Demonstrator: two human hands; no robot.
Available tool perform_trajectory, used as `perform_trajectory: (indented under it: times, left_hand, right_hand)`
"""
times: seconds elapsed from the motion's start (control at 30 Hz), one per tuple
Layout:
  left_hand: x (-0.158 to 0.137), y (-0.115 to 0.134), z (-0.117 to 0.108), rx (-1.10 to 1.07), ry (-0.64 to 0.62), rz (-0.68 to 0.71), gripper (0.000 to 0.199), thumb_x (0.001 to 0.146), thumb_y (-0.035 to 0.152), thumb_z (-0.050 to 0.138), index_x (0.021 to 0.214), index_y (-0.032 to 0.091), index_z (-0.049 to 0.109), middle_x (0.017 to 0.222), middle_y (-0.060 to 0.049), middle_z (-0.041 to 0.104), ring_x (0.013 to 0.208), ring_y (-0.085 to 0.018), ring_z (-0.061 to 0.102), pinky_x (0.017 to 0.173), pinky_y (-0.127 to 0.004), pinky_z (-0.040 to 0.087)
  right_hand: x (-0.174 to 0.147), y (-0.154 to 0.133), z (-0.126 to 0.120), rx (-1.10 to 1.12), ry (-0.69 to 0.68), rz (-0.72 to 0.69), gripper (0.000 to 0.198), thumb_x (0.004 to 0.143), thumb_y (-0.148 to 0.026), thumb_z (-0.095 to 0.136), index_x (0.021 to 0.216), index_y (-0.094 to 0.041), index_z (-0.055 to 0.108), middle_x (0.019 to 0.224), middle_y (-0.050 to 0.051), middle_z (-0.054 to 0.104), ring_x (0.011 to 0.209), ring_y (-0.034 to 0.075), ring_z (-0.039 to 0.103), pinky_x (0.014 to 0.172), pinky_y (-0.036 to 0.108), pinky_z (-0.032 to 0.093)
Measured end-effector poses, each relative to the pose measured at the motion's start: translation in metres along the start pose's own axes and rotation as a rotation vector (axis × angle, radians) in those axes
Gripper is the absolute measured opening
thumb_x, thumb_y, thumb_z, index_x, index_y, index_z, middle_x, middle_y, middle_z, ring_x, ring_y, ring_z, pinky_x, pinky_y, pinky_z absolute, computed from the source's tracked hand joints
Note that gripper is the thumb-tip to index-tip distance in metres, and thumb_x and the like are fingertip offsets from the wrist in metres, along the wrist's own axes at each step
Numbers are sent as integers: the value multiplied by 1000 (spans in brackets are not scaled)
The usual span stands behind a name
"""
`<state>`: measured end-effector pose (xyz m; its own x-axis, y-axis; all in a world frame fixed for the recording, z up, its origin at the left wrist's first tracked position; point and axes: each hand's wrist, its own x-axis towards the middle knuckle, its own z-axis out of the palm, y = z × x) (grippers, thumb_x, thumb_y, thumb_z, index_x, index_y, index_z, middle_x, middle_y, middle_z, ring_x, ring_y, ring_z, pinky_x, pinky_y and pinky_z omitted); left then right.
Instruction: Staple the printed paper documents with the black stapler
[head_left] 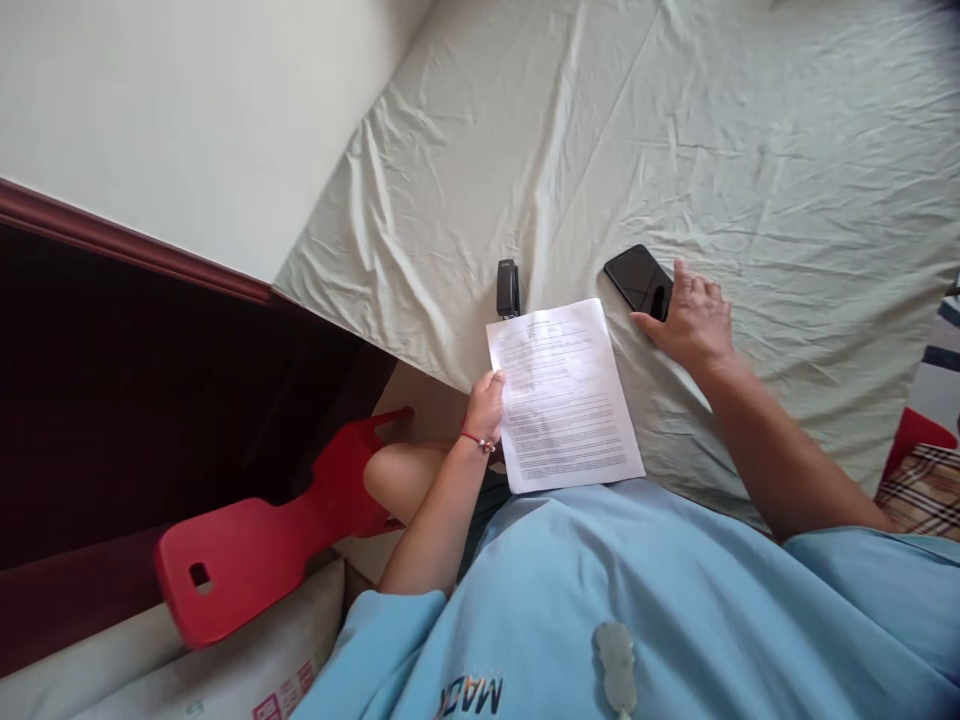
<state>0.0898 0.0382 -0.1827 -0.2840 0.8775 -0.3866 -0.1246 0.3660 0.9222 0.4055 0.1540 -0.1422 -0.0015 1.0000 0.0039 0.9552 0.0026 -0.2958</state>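
The left hand pinches the left edge of a printed sheet of paper lying at the near edge of the bed. The right hand rests spread and flat on the sheet, fingertips touching a black phone; a black stapler lies just beyond the paper

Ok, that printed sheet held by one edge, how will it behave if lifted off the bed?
The sheet is probably floppy: the left hand pinches only its left edge while the rest lies on the bed. It looks thin and light, so it would likely sag or curl, and slide easily on the wrinkled cloth.
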Motion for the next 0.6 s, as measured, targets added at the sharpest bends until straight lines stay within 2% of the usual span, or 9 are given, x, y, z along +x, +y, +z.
perform_trajectory:
  times: [0.2,0.6]
  left_hand:
    - [-5,5,2,-3,20,-30,40,75,53,72,83,14,63,77,-3,68,72,-17,61,68,-27,47]
    - [-6,6,4,11,47,-17,32,81,46,68,84,15,63,77,-3,66,72,-17,61,70,-28,48]
  right_hand:
    - [4,-13,11,-20,22,35,96,87,-65,61,156,-8,27,143,30,46,133,44,40,105,60,35]
    - [8,-16,9,-62,3,75,97,89,-70,56,155,-6,25,139,30,46,130,43,40,100,58,36]
